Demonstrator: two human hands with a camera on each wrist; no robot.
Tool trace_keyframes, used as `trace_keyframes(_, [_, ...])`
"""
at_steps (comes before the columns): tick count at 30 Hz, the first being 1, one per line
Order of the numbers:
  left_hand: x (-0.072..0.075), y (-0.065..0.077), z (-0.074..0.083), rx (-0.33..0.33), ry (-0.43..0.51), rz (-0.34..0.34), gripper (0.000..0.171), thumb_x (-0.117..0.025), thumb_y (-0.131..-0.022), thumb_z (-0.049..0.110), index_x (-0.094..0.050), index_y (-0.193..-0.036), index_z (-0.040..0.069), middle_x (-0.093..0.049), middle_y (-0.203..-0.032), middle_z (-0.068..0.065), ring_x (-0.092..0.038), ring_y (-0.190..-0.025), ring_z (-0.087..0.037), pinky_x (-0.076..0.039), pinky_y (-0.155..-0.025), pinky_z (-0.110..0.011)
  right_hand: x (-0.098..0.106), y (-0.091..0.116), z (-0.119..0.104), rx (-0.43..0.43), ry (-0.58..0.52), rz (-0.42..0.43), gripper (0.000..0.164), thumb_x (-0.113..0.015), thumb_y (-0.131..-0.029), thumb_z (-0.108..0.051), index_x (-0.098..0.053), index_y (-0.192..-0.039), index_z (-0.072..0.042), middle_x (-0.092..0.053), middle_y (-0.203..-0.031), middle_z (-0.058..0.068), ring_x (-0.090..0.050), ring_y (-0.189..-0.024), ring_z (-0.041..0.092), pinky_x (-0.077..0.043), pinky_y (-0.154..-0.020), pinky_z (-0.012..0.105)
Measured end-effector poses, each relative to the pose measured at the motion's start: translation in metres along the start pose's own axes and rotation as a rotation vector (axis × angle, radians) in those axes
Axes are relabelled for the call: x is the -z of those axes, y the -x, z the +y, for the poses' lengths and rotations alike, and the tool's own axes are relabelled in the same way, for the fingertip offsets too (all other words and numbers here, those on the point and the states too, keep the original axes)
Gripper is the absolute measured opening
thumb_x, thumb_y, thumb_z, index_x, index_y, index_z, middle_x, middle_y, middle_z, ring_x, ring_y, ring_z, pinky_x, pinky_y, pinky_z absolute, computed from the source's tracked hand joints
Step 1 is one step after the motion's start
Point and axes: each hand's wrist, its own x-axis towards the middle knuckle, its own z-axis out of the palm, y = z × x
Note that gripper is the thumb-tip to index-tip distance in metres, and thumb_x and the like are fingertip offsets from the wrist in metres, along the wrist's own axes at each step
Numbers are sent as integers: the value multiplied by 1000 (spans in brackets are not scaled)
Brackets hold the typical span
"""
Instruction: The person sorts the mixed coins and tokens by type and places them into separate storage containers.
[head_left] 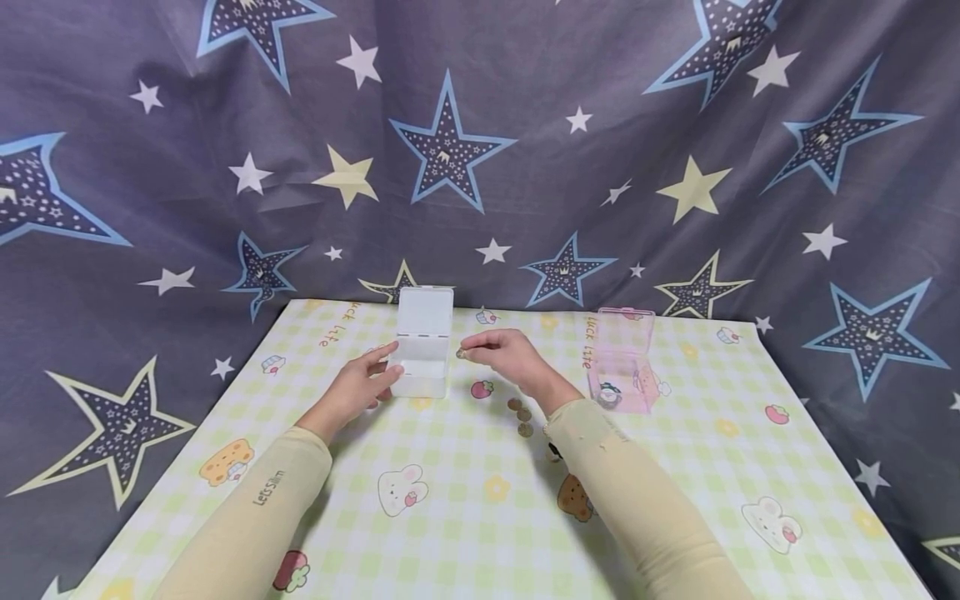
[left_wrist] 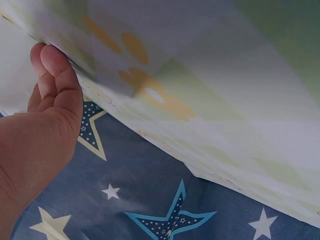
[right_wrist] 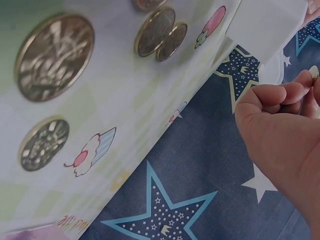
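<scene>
Near the far edge of the table (head_left: 450, 550), the white box (head_left: 420, 388) stands just left of the coin (head_left: 461, 354) which the right hand (head_left: 513, 360) pinches. The left hand (head_left: 356, 390), fingers loosely extended, touches the box's left side.

Here comes the left sleeve (head_left: 243, 521), pale cream-yellow and close-fitting, with dark lettering (head_left: 268, 487) along the forearm, something like "Let's Slim"! Across to the right sleeve (head_left: 637, 500), same soft shade, creased further up, a faint grey print (head_left: 611, 427) near its cuff (head_left: 562, 410), too dim to read. Left hand (head_left: 356, 385) bare, right hand (head_left: 513, 358) bare!
</scene>
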Motion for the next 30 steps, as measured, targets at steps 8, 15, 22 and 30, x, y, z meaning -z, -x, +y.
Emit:
trace_keyframes(8, [0,1,1,-8,3,1,66,-59,-111,40,-32,-170,29,-52,-162,-22,-73,-98,-25,-56,-77,-32,-8,0,-4,-13,15,-7,24,-75,-101,-24,-81,-122,-15,-79,-125,2,-72,-114,17,-54,-108,40])
trace_keyframes(15, [-1,3,2,-9,14,0,66,-60,-111,38,-33,-170,27,-52,-161,-23,-73,-99,-27,-56,-77,-34,-16,0,-4,-16,-1,-13,24,-74,-102,-23,-80,-123,-12,-79,-123,5,-71,-112,17,-53,-110,46])
trace_keyframes(22, [-1,3,3,-1,21,6,65,-60,-111,38,-33,-170,28,-54,-160,-22,-73,-100,-27,-56,-77,-33,-21,-2,-5,-16,-13,-19,22,-73,-103,-20,-80,-122,-11,-79,-122,7,-71,-108,17,-52,-112,52])
trace_keyframes(30, [-2,3,3,10,28,13,66,-61,-111,38,-34,-169,28,-50,-162,-25,-74,-99,-25,-55,-75,-32,-25,-3,-4,-28,10,-42,24,-72,-103,-21,-79,-124,-11,-79,-120,5,-71,-109,16,-53,-110,47])
